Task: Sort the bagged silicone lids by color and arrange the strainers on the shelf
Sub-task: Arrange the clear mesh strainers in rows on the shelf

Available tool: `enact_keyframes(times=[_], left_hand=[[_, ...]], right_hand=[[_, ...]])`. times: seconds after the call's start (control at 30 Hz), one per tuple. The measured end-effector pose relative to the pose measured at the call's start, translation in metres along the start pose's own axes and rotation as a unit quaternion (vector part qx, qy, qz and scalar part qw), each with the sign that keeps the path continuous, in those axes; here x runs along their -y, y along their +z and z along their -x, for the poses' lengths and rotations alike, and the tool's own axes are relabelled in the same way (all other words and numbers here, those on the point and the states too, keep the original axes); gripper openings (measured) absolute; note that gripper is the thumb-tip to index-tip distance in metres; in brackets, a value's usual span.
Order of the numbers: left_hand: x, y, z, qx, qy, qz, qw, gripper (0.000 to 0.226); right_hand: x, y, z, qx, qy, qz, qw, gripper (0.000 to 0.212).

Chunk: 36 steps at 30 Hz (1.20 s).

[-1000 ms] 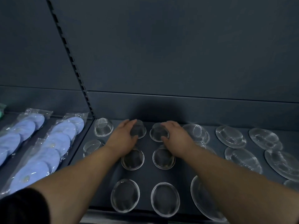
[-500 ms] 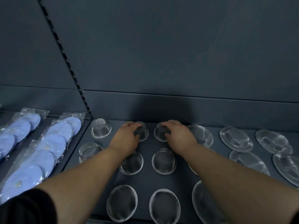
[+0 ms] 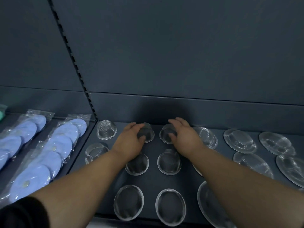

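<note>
Small round mesh strainers lie upside down in rows on the dark shelf (image 3: 153,180). My left hand (image 3: 130,139) grips one small strainer (image 3: 148,133) in the back row, thumb and fingers curled round its dome. Beside it, my right hand (image 3: 184,135) holds the neighbouring small strainer (image 3: 166,133) the same way. Two more small strainers (image 3: 137,163) (image 3: 169,162) lie just in front of the hands. Bagged blue silicone lids (image 3: 54,150) lie on the shelf section to the left.
Larger flat strainers (image 3: 239,140) spread over the right half of the shelf. Another small strainer (image 3: 106,130) sits in the back left corner, one more (image 3: 95,151) in front of it. A slotted upright (image 3: 74,66) divides the two sections. A green item (image 3: 2,114) shows at the far left.
Both hands slid the two back-row strainers slightly toward the back wall. The view shifted a little; the other strainers stayed put.
</note>
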<state>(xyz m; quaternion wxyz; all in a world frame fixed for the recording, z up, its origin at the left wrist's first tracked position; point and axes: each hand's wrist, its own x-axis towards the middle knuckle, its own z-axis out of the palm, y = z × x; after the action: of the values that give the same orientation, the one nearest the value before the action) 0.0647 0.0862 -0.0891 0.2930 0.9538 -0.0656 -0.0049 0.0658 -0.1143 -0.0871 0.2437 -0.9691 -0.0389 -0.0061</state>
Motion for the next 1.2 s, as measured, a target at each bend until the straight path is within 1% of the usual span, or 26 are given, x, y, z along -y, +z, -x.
enact_keyframes(times=[0.07,0.1,0.13,0.2,0.27,0.3,0.53,0.63,0.67,0.73,0.83,0.9,0.97,1.03,1.1,1.2], left_hand=[[0.002,-0.004,0.016,-0.015,0.007,0.011,1.0,0.044],[0.004,-0.005,0.025,-0.009,0.004,0.016,1.0,0.045],[0.007,-0.006,0.035,0.005,0.001,0.02,1.0,0.048],[0.012,-0.006,0.051,0.04,-0.003,0.018,0.999,0.058],[0.015,-0.004,0.059,0.06,-0.001,0.009,0.998,0.063],[0.015,-0.003,0.061,0.063,0.0,0.006,0.998,0.064],[0.009,-0.001,0.059,0.061,0.019,-0.002,0.998,0.068],[0.009,-0.002,0.062,0.059,0.024,0.037,0.997,0.077],[0.01,-0.004,0.064,0.05,0.025,0.047,0.997,0.078],[0.017,-0.011,0.072,0.009,0.029,0.047,0.998,0.072],[0.04,-0.029,0.091,-0.083,-0.004,0.047,0.995,0.059],[0.059,-0.041,0.106,-0.125,-0.037,0.038,0.991,0.049],[0.077,-0.049,0.121,-0.103,-0.061,-0.008,0.993,0.043],[0.089,-0.053,0.133,-0.04,-0.078,-0.035,0.996,0.048],[0.096,-0.056,0.142,0.007,-0.079,-0.024,0.997,0.053],[0.103,-0.059,0.149,0.026,-0.071,-0.007,0.997,0.052]], right_hand=[[0.007,0.0,0.015,-0.054,-0.011,-0.026,0.998,0.042],[0.011,0.0,0.025,-0.063,-0.017,-0.036,0.997,0.038],[0.014,0.002,0.036,-0.055,-0.022,-0.043,0.997,0.037],[0.019,0.007,0.055,-0.005,-0.023,-0.047,0.999,0.048],[0.02,0.012,0.066,0.041,-0.021,-0.026,0.999,0.055],[0.02,0.012,0.069,0.05,-0.017,-0.017,0.998,0.055],[0.019,0.005,0.077,0.049,0.018,0.0,0.999,0.059],[0.02,0.006,0.079,0.033,0.023,-0.002,0.999,0.063],[0.023,0.007,0.08,0.017,0.02,-0.006,1.0,0.065],[0.03,0.011,0.084,-0.021,0.005,-0.021,1.0,0.064],[0.053,0.02,0.092,-0.068,-0.038,-0.042,0.996,0.052],[0.071,0.028,0.098,-0.074,-0.06,-0.065,0.993,0.041],[0.086,0.038,0.106,-0.051,-0.076,-0.082,0.992,0.034],[0.095,0.05,0.112,-0.018,-0.085,-0.079,0.993,0.033],[0.1,0.059,0.116,0.007,-0.08,-0.07,0.994,0.036],[0.103,0.065,0.119,0.019,-0.07,-0.063,0.995,0.037]])
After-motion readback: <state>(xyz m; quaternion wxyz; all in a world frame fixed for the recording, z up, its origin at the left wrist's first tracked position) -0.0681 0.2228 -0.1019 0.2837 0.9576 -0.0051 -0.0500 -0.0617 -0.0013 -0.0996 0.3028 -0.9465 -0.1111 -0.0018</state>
